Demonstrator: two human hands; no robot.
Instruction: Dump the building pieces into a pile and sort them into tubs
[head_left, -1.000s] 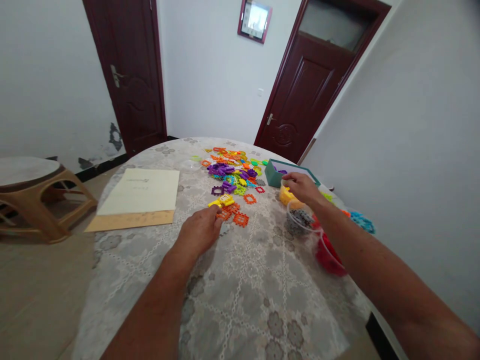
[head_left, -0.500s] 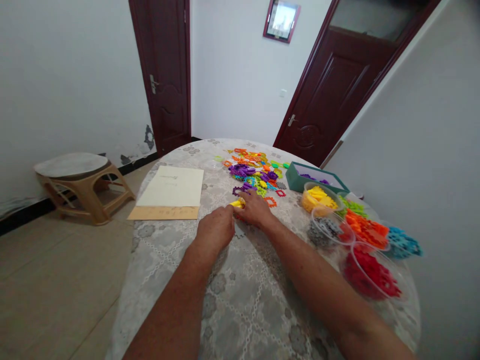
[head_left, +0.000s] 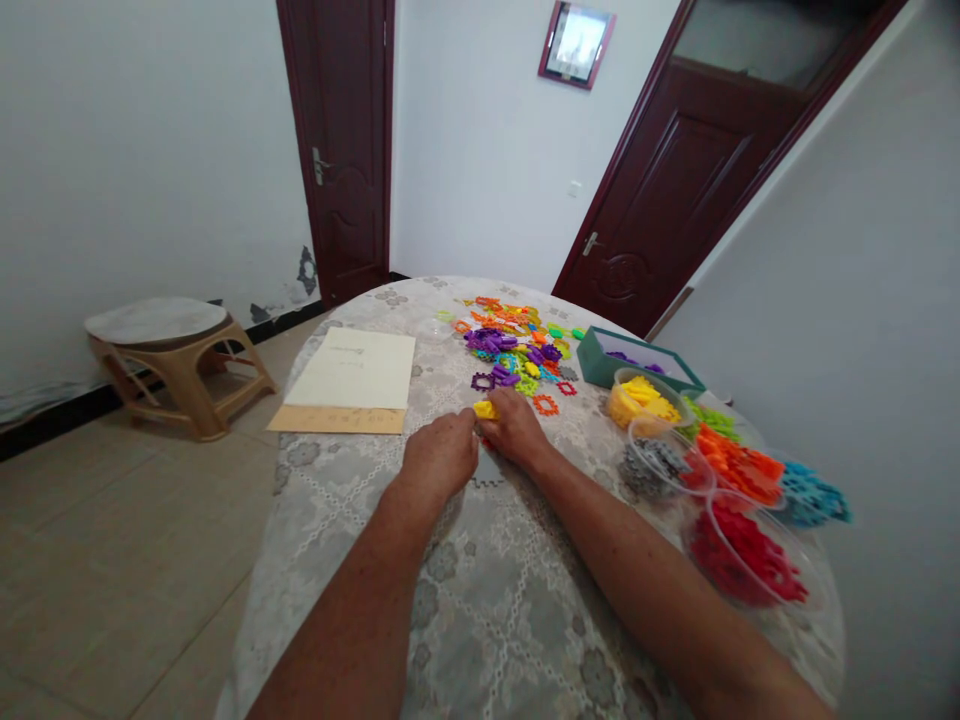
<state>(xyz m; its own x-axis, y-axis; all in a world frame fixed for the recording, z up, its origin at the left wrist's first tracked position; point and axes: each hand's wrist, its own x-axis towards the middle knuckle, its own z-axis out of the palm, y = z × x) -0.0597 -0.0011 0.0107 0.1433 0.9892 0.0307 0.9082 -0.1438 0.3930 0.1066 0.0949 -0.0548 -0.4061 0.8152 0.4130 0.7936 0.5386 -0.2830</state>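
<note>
Showing at mid-frame, one yellow piece (head_left: pixel 486 410) is pinched between left hand (head_left: pixel 442 452) and right hand (head_left: pixel 516 425), both closed on it, contact partly hidden, below the multicoloured pile (head_left: pixel 491 342), and I judge it light, stiff, slightly slick, best held by its ends.

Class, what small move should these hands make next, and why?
Perhaps press the yellow plastic piece gently between the left hand and the right hand, since it shows in the narrow gap between them; their grip is partly hidden.
</note>
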